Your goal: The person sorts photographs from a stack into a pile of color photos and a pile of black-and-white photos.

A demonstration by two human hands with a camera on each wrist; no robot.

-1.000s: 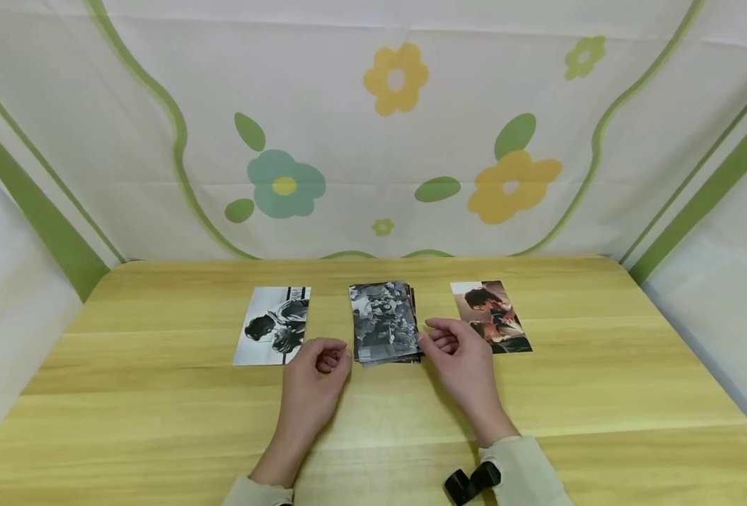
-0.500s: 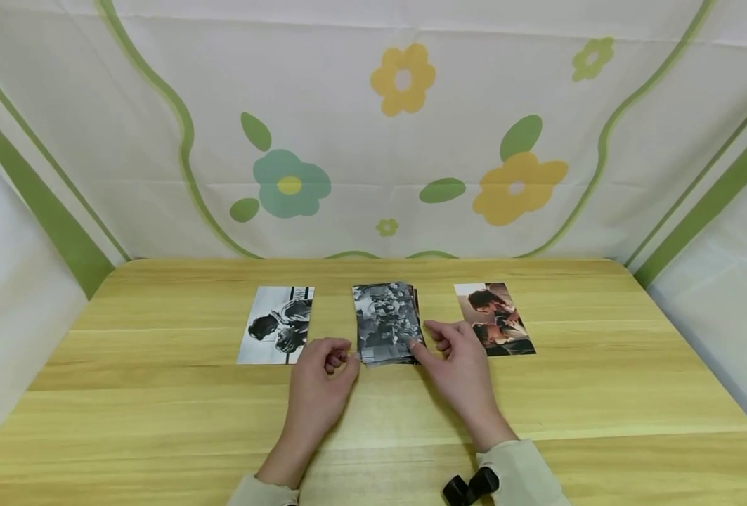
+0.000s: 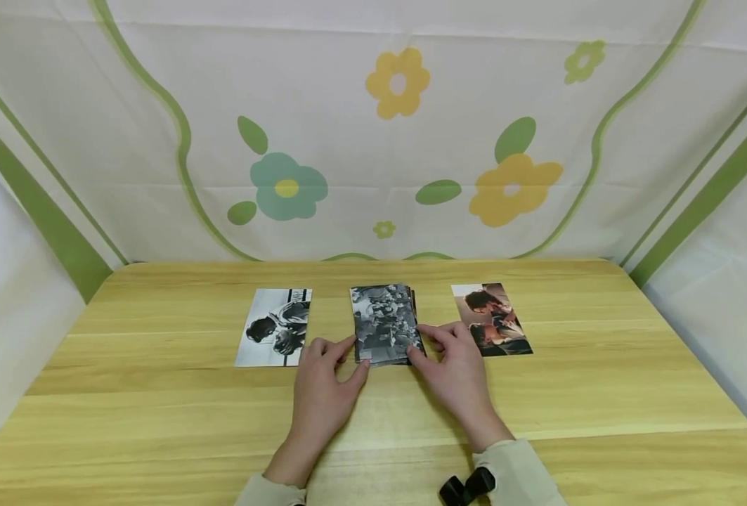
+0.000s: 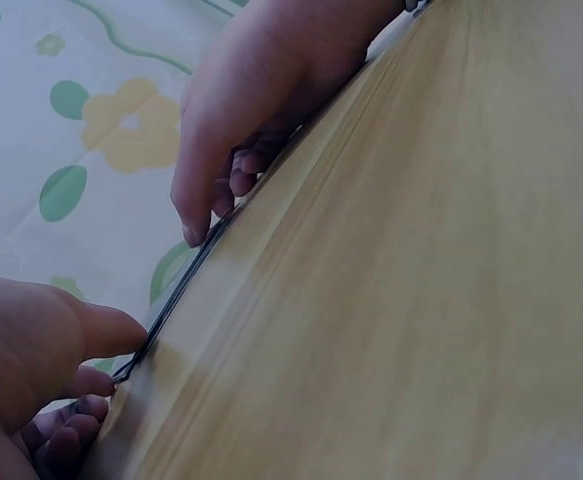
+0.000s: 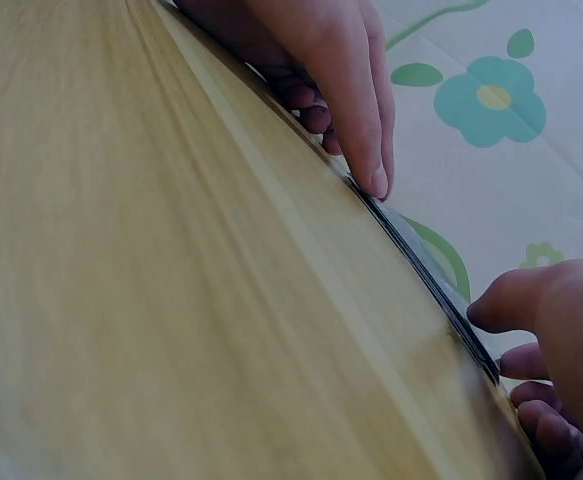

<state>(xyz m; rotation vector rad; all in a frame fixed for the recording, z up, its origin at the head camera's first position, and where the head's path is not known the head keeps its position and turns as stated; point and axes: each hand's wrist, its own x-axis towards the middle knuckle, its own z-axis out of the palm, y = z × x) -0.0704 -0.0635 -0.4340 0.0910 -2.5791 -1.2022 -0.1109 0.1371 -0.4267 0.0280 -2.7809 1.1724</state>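
Observation:
A stack of photo cards (image 3: 382, 318), its top one a black-and-white crowd scene, lies mid-table in the head view. My left hand (image 3: 325, 390) pinches its near left corner, thumb at the front edge and forefinger along the left side. On the other side my right hand (image 3: 457, 369) holds the near right part, thumb over the top card's edge and forefinger against the right side. Both wrist views catch the stack edge-on as a thin dark line (image 4: 178, 288), low on the wood, with the thumbs at its upper edge.
Left of the stack lies a black-and-white photo card (image 3: 275, 327); a colour photo card (image 3: 492, 320) lies to the right, close behind my right hand. A flowered white cloth (image 3: 348, 105) hangs behind the wooden table (image 3: 158, 407). A black device (image 3: 466, 486) sits by the right cuff.
The left fingers have uncurled and reached the stack's left side and near corner. My right thumb has moved in over the top card. The stack's cards now line up more evenly.

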